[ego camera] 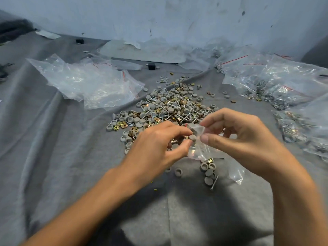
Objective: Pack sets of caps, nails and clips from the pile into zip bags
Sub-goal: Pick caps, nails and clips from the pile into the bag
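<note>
Working over a grey cloth (53, 157), we have the pile (168, 107) of caps, nails and clips just beyond our hands, with empty bags (85, 82) to the left and filled bags (266, 86) to the right. Between the hands hangs one small zip bag (198, 150), its mouth uppermost and its length trailing down and to the right, under the right hand (245, 139). That hand pinches the mouth's edge between thumb and forefinger, the other fingers curled. Our left hand (156, 146) pinches a grey cap (193, 137) at the mouth, touching the plastic. So the opening lies directly right of the left fingertips, and we judge the cap needs only a short push rightward and down along the bag's length. Whether the mouth gapes wide enough, we cannot tell.
</note>
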`<state>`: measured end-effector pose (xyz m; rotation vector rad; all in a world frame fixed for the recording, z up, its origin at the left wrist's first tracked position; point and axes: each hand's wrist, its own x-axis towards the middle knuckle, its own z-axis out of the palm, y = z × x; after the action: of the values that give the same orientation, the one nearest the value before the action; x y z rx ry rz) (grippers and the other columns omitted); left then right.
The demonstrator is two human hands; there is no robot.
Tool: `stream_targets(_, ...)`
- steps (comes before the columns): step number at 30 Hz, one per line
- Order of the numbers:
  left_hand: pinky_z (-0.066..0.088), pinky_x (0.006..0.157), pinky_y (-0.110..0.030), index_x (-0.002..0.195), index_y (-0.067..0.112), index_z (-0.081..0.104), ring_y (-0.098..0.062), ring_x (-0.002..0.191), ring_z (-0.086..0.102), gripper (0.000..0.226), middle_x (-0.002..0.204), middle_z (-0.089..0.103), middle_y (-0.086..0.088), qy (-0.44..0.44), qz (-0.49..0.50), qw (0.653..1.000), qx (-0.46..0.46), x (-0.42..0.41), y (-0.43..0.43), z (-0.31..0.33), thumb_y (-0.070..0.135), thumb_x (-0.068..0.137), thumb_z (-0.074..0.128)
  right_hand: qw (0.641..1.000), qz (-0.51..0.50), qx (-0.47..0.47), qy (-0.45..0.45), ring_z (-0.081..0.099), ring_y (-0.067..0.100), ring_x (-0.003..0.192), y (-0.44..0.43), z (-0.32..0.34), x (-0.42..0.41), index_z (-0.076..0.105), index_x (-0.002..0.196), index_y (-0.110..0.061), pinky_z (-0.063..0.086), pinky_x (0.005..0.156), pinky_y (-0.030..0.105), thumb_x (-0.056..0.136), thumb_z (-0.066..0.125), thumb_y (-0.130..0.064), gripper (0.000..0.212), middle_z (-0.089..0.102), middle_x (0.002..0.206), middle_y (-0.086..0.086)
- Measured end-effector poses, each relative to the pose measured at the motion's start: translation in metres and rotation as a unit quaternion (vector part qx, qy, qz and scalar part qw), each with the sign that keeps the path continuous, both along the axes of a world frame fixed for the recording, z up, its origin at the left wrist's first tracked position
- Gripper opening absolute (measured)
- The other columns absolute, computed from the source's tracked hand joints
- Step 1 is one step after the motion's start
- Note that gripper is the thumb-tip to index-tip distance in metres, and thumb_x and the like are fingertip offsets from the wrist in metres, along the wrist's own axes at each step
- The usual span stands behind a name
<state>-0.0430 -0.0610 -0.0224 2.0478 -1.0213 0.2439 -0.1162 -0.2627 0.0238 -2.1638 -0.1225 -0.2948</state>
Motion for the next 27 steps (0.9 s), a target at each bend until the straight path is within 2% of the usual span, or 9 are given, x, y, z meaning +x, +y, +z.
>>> stream_targets(3, 0.047, 0.069, -0.017, 0.113, 0.026, 0.074, 0.005, 0.073, 0.056, 0.022, 0.095, 0.066, 0.018, -0.01, 0.004, 1.0, -0.003, 0.0, -0.001, 0.001, 0.033, 0.092, 0.071, 0.998, -0.002, 0.061, -0.018, 0.068, 0.014, 0.075, -0.001, -0.004, 0.001, 0.072, 0.1, -0.026, 0.05, 0.068, 0.044, 0.079, 0.08, -0.03, 0.023, 0.076, 0.086, -0.003)
stream_targets(5, 0.045, 0.068, -0.012, 0.113, 0.025, 0.074, 0.007, 0.074, 0.057, 0.023, 0.095, 0.067, 0.019, -0.011, 0.003, 1.0, -0.022, 0.0, -0.002, 0.003, 0.03, 0.09, 0.075, 0.996, -0.002, 0.09, -0.016, 0.069, 0.015, 0.075, -0.001, -0.007, 0.0, 0.072, 0.101, -0.024, 0.052, 0.068, 0.043, 0.078, 0.08, -0.03, 0.025, 0.076, 0.086, 0.0)
stream_targets(8, 0.037, 0.065, -0.003, 0.116, 0.025, 0.072, 0.01, 0.071, 0.058, 0.029, 0.093, 0.068, 0.022, 0.028, -0.018, 0.997, -0.072, -0.001, -0.005, 0.004, 0.025, 0.088, 0.078, 0.994, -0.006, 0.112, -0.013, 0.071, 0.023, 0.079, -0.002, -0.01, -0.002, 0.072, 0.101, -0.022, 0.053, 0.072, 0.051, 0.077, 0.081, -0.027, 0.026, 0.077, 0.088, 0.002)
stream_targets(12, 0.041, 0.063, -0.006, 0.118, 0.03, 0.069, 0.01, 0.07, 0.059, 0.033, 0.099, 0.073, 0.017, 0.093, -0.044, 0.988, -0.115, -0.003, -0.01, 0.005, 0.027, 0.088, 0.079, 0.989, -0.008, 0.147, -0.02, 0.071, 0.012, 0.08, -0.003, -0.011, -0.004, 0.073, 0.1, -0.022, 0.053, 0.074, 0.042, 0.077, 0.081, -0.027, 0.025, 0.077, 0.088, 0.001)
stream_targets(16, 0.049, 0.062, -0.016, 0.117, 0.035, 0.069, 0.001, 0.067, 0.059, 0.032, 0.102, 0.073, 0.018, 0.131, -0.042, 0.982, -0.127, -0.003, -0.012, 0.005, 0.037, 0.087, 0.078, 0.984, -0.018, 0.176, -0.033, 0.071, 0.014, 0.081, -0.007, -0.013, -0.002, 0.073, 0.1, -0.021, 0.053, 0.076, 0.036, 0.079, 0.08, -0.028, 0.024, 0.077, 0.089, 0.003)
stream_targets(19, 0.048, 0.058, -0.016, 0.118, 0.038, 0.067, -0.002, 0.063, 0.058, 0.032, 0.096, 0.07, 0.027, 0.115, -0.039, 0.986, -0.111, -0.004, -0.013, 0.006, 0.044, 0.088, 0.075, 0.978, -0.022, 0.198, -0.053, 0.072, 0.018, 0.084, -0.01, -0.015, -0.001, 0.073, 0.102, -0.018, 0.057, 0.075, 0.029, 0.082, 0.079, -0.025, 0.021, 0.078, 0.094, 0.007)
stream_targets(23, 0.05, 0.06, -0.02, 0.114, 0.031, 0.065, -0.008, 0.075, 0.065, 0.023, 0.097, 0.069, 0.018, 0.087, 0.012, 0.988, -0.13, -0.007, -0.014, 0.005, 0.034, 0.093, 0.071, 0.961, -0.086, 0.238, -0.106, 0.067, 0.01, 0.08, -0.016, -0.018, 0.003, 0.073, 0.101, -0.018, 0.053, 0.072, 0.019, 0.087, 0.077, -0.016, 0.015, 0.076, 0.089, -0.002)
stream_targets(25, 0.045, 0.063, -0.014, 0.105, 0.027, 0.067, -0.004, 0.074, 0.063, 0.014, 0.089, 0.067, 0.017, 0.071, 0.007, 0.994, -0.088, -0.01, -0.016, 0.001, 0.031, 0.093, 0.072, 0.952, -0.122, 0.244, -0.138, 0.065, 0.009, 0.08, -0.018, -0.02, 0.005, 0.072, 0.1, -0.019, 0.052, 0.073, 0.019, 0.09, 0.076, -0.011, 0.014, 0.075, 0.088, -0.004)
stream_targets(27, 0.044, 0.073, -0.014, 0.11, 0.026, 0.068, 0.001, 0.084, 0.059, 0.022, 0.096, 0.065, 0.017, 0.051, -0.038, 0.998, 0.017, -0.016, -0.021, -0.006, 0.037, 0.092, 0.071, 0.945, -0.145, 0.248, -0.155, 0.065, 0.01, 0.082, -0.02, -0.021, 0.006, 0.072, 0.101, -0.019, 0.052, 0.075, 0.022, 0.092, 0.075, -0.01, 0.014, 0.074, 0.091, -0.002)
